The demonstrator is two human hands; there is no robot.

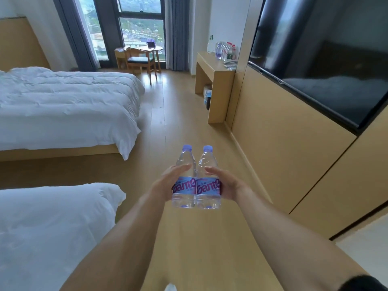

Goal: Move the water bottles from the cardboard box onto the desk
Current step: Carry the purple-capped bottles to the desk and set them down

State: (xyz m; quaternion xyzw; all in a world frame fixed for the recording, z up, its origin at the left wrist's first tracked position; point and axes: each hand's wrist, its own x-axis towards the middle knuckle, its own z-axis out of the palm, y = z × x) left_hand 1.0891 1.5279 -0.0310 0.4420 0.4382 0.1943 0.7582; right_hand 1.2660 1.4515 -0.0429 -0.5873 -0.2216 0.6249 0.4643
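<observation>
Currently 2 water bottles are carried upright, side by side and touching, out in front of the person above the wood floor (172, 122). Left hand (168, 183) grips the left bottle (184, 181) from its outer side, fingers curled round behind, thumb lying across the clear shoulder above the label. Right hand (226, 183) grips the right bottle (207, 181) the same way from the opposite side. Both hands are clamped on their bottles and close together, parted only by the 2 bottles between them. Each bottle is clear, with a pale purple cap and a blue label with pink lettering.

Far ahead of the hands and to the right, against the wall, stands the table (212, 66), a light wood top with a leg panel. A row of water bottles (225, 50) stands on it at the back, some with red caps, some purple. Under the table a box (207, 94) is partly visible; cannot tell what it holds.

Left of the hands, 2 beds with white duvets: near bed (52, 227) beside the left forearm, far bed (67, 101) beyond it. Right of the hands, a wood-panelled wall with a dark TV screen (325, 59). Well beyond the hands, a wooden chair (140, 59) and small round table (153, 48) by the window (140, 28), grey curtains either side.
</observation>
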